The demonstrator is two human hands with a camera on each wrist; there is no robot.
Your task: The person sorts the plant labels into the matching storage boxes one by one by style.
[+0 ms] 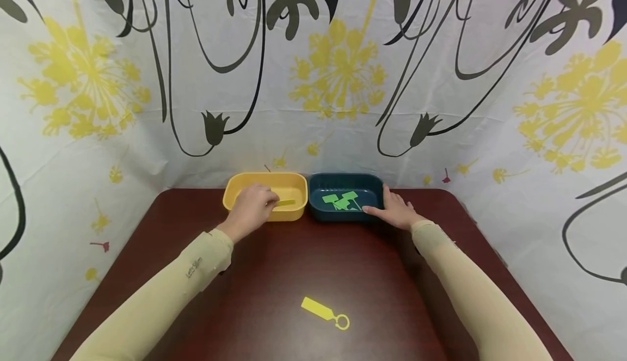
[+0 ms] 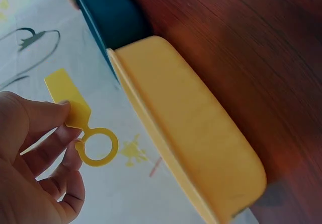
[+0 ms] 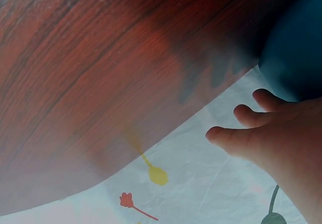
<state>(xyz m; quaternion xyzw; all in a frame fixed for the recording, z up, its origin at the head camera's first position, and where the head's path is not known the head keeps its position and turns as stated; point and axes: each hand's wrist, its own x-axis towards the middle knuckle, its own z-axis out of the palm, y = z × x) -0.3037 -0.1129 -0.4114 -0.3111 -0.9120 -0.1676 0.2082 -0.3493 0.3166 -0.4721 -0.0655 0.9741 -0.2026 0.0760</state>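
Over the yellow bin (image 1: 289, 215) at the far side of the table, my left hand (image 1: 251, 208) pinches a yellow ring tag (image 2: 69, 95) between thumb and fingers. In the left wrist view its flat plate is in the grip and its ring hangs free. My right hand (image 1: 395, 211) rests on the right end of the dark teal bin (image 1: 338, 215), thumb over the near rim and fingers along the side. Several green tags (image 1: 341, 202) lie inside that bin. Another yellow ring tag (image 1: 318, 309) lies flat on the table, nearer to me.
Both bins stand side by side, touching, along the back edge of the dark red wooden table (image 1: 313, 257). Behind them hangs a white floral cloth (image 1: 274, 89), which also encloses the left and right sides.
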